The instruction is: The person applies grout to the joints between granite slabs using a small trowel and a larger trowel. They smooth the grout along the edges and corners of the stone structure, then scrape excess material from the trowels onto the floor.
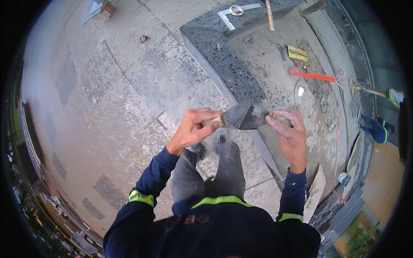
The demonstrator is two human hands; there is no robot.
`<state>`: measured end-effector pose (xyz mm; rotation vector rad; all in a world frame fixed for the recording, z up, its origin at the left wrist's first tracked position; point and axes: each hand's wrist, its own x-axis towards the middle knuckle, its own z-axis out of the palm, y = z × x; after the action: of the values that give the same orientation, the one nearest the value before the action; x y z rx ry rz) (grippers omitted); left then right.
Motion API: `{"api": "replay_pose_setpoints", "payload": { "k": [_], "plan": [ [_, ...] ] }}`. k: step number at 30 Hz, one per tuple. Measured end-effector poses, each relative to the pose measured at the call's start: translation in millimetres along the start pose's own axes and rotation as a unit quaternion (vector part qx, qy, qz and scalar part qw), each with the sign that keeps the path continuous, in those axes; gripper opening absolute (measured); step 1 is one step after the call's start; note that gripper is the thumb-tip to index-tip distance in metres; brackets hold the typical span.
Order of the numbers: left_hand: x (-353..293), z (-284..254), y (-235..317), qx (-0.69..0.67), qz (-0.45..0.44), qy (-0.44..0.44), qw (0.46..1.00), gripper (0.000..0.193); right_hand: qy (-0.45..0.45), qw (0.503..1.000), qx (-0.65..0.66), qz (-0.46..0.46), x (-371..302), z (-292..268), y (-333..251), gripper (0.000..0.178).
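Note:
In front of my body, my left hand (pixel 189 131) is closed round the pale handle of a putty knife (pixel 234 117) with a dark grey blade. My right hand (pixel 291 135), dusty with pale powder, grips the handle of a second putty knife (pixel 257 116) between thumb and fingers. The two blades meet face to face or edge to edge; I cannot tell exactly how they overlap. Both tools are held in the air, above the near end of a dark speckled stone ledge (pixel 228 64).
On the ledge's far part lie a metal square (pixel 228 21) and a tape roll (pixel 236 10). A hammer handle (pixel 269 15), a yellow packet (pixel 297 53) and a red pry bar (pixel 316 76) lie beyond. At right stands a broom (pixel 372 91). A dusty paved floor (pixel 107 99) stretches left.

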<state>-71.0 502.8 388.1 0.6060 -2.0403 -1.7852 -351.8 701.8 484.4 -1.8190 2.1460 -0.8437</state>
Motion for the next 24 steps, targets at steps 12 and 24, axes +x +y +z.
{"api": "replay_pose_setpoints", "payload": {
  "k": [12,24],
  "plan": [
    [-117.9,64.1,-264.7,-0.162,-0.092,0.404,0.895,0.036,0.018,0.884,0.335,0.324,42.3,281.3,198.0,0.041],
    [-129.6,164.8,-382.3,-0.157,-0.107,0.552,0.812,0.038,-0.019,0.988,0.152,-0.007,39.4,308.5,332.1,0.034]
  ]
}}
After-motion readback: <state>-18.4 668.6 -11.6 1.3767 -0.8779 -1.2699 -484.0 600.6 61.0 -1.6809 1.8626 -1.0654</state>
